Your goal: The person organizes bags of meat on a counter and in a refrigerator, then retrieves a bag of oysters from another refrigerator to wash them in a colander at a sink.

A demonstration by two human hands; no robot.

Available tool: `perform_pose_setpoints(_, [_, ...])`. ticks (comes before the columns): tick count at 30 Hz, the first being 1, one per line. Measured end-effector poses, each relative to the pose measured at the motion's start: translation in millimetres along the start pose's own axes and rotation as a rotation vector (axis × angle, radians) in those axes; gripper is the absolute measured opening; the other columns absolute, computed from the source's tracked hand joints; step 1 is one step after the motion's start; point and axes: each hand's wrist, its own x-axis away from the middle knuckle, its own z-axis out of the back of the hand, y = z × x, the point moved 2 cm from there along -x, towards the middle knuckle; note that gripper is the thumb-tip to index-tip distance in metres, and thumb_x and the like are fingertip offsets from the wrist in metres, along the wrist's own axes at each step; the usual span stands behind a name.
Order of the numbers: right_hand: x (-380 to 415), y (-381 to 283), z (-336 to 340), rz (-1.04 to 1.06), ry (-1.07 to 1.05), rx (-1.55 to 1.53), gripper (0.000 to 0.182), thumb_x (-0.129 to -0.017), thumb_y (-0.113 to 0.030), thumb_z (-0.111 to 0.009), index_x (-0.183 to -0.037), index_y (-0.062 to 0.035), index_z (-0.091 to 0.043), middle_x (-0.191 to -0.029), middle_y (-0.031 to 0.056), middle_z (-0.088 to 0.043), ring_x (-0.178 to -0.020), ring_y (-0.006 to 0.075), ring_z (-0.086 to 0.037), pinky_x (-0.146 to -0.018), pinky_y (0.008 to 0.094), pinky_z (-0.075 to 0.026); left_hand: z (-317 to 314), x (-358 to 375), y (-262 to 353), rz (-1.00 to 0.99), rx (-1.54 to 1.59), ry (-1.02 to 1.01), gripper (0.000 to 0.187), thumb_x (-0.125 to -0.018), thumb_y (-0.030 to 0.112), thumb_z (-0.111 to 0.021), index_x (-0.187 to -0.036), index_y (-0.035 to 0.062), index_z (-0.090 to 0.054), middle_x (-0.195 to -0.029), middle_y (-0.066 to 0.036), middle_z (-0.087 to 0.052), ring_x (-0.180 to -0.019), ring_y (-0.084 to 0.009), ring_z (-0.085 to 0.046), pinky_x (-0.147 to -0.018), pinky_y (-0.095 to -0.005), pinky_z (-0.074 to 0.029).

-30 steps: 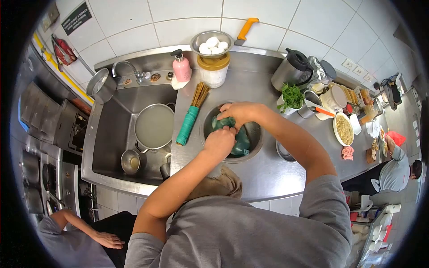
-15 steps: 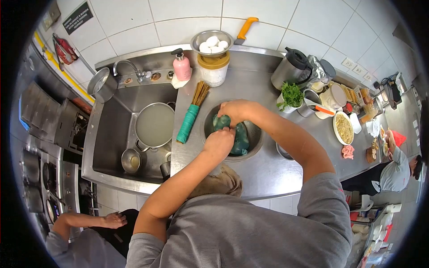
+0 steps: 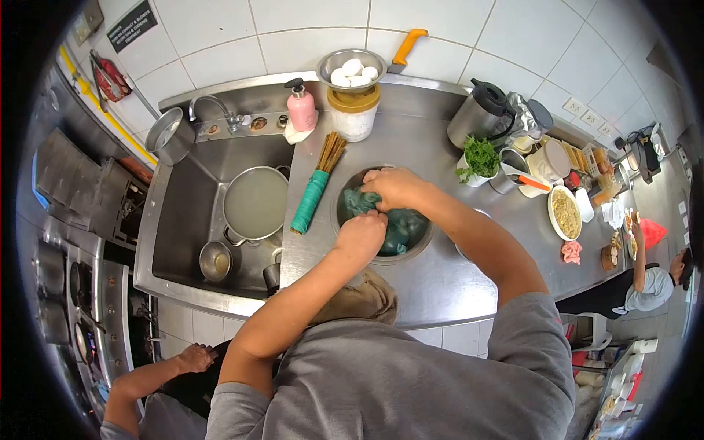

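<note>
A dark green plastic bag (image 3: 405,229) lies in a round metal bowl (image 3: 428,236) on the steel counter. My left hand (image 3: 362,233) is closed on the near left part of the bag, its fingers pinched together. Over the far side of the bowl, my right hand (image 3: 393,188) curls its fingers around another part of the bag. What the bag contains is hidden. A bundle of thin brown sticks (image 3: 321,180) with a green wrapping lies left of the bowl. A brown stained cloth (image 3: 367,299) sits at the counter's front edge.
On the left, a sink (image 3: 176,242) holds a pot of cloudy water (image 3: 255,204). Behind stand a pink pump bottle (image 3: 301,108) and a bowl of eggs (image 3: 323,70). A thermal jug (image 3: 475,114) is right. One co-worker's hand (image 3: 197,358) is lower left; another person (image 3: 649,290) is far right.
The green bag has shifted and spread in the bowl while both hands keep hold of it. The lower-left co-worker's arm has moved. The view has shifted slightly.
</note>
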Motion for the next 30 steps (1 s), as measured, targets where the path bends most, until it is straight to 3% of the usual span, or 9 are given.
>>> perform_pose_setpoints(5, [4, 0, 3, -0.003, 0.098, -0.029, 0.040, -0.070, -0.021, -0.073, -0.110, -0.0119, -0.071, -0.128, 0.0041, -0.060, -0.110, 0.0268, -0.061, -0.089, 0.0397, -0.052, 2, 2, 2, -0.026, 0.005, 0.049, 0.009, -0.085, 0.008, -0.056, -0.085, 0.0008, -0.061, -0.086, -0.015, -0.065, -0.078, -0.0296, -0.069, -0.067, -0.0393, -0.057])
perform_pose_setpoints(8, [6, 3, 4, 0.013, 0.217, -0.077, 0.033, -0.072, -0.019, -0.072, -0.104, -0.0128, -0.072, -0.113, 0.0034, -0.064, -0.102, 0.0263, -0.063, -0.084, 0.0413, -0.053, 5, 3, 2, -0.055, 0.023, 0.086, 0.009, -0.085, 0.007, -0.056, -0.084, 0.0013, -0.062, -0.085, -0.014, -0.065, -0.077, -0.0296, -0.069, -0.067, -0.0391, -0.056])
perform_pose_setpoints(10, [4, 2, 4, -0.012, 0.225, -0.090, 0.021, -0.072, -0.017, -0.070, -0.093, -0.0112, -0.072, -0.103, 0.0034, -0.066, -0.095, 0.0262, -0.065, -0.079, 0.0421, -0.053, 8, 4, 4, -0.055, 0.011, 0.069, 0.008, -0.083, 0.007, -0.056, -0.084, 0.0009, -0.062, -0.085, -0.014, -0.064, -0.078, -0.0282, -0.069, -0.067, -0.0376, -0.057])
perform_pose_setpoints(16, [5, -1, 2, -0.044, 0.421, -0.107, 0.005, -0.072, -0.015, -0.068, -0.075, -0.0101, -0.067, -0.088, 0.0040, -0.066, -0.083, 0.0285, -0.066, -0.072, 0.0429, -0.053, 13, 11, 9, -0.016, 0.052, 0.026, 0.013, -0.081, 0.014, -0.062, -0.083, 0.0014, -0.061, -0.082, -0.015, -0.065, -0.076, -0.0284, -0.069, -0.066, -0.0375, -0.057])
perform_pose_setpoints(20, [4, 6, 2, -0.099, 0.406, -0.091, 0.004, -0.073, -0.014, -0.067, -0.075, -0.0102, -0.067, -0.087, 0.0048, -0.066, -0.079, 0.0289, -0.066, -0.071, 0.0429, -0.053, 9, 13, 10, 0.007, 0.102, -0.034, 0.021, -0.081, 0.022, -0.066, -0.084, 0.0017, -0.061, -0.081, -0.016, -0.067, -0.074, -0.0300, -0.069, -0.064, -0.0397, -0.056])
perform_pose_setpoints(23, [0, 16, -4, -0.137, 0.431, -0.099, 0.004, -0.074, -0.014, -0.066, -0.075, -0.0104, -0.067, -0.086, 0.0056, -0.067, -0.079, 0.0292, -0.066, -0.072, 0.0427, -0.053, 10, 17, 14, 0.015, 0.134, -0.082, 0.020, -0.080, 0.020, -0.065, -0.085, 0.0010, -0.060, -0.081, -0.017, -0.067, -0.074, -0.0331, -0.068, -0.065, -0.0430, -0.055])
perform_pose_setpoints(30, [-10, 34, -13, -0.201, 0.535, -0.103, 0.004, -0.075, -0.014, -0.065, -0.075, -0.0106, -0.066, -0.085, 0.0062, -0.067, -0.074, 0.0306, -0.066, -0.070, 0.0430, -0.054, 7, 30, 20, -0.023, 0.132, -0.104, 0.023, -0.078, 0.022, -0.069, -0.087, 0.0015, -0.063, -0.081, -0.015, -0.068, -0.074, -0.0305, -0.069, -0.066, -0.0407, -0.056])
